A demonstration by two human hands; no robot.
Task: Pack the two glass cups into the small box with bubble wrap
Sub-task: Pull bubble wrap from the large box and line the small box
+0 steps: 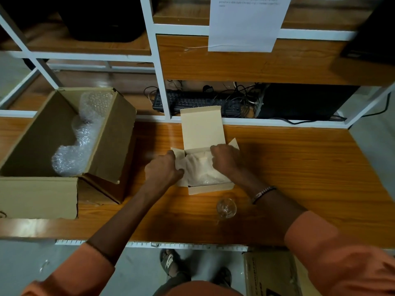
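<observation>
A small box point(210, 188) sits open in the middle of the wooden desk point(299, 167), its lid point(202, 128) standing up on the far side and side flaps spread out. Bubble wrap point(201, 169) fills its inside; whether a cup lies under the wrap cannot be told. The left hand point(161, 168) is curled at the left edge of the box, its fingers pinching the wrap there. The right hand point(226, 155) is closed into a loose fist over the far right corner of the box, pressing on or gripping the wrap; which of the two cannot be told. One glass cup point(226, 208) stands bare on the desk just near of the box, below the right wrist, which wears a bracelet point(263, 193). To the left, a big carton point(64, 133) lies open with more bubble wrap point(85, 129) bunched inside. On the far side, under the white shelf frame point(158, 67), lies a keyboard point(196, 102) among cables. A sheet of paper point(245, 22) hangs from the shelf above.
</observation>
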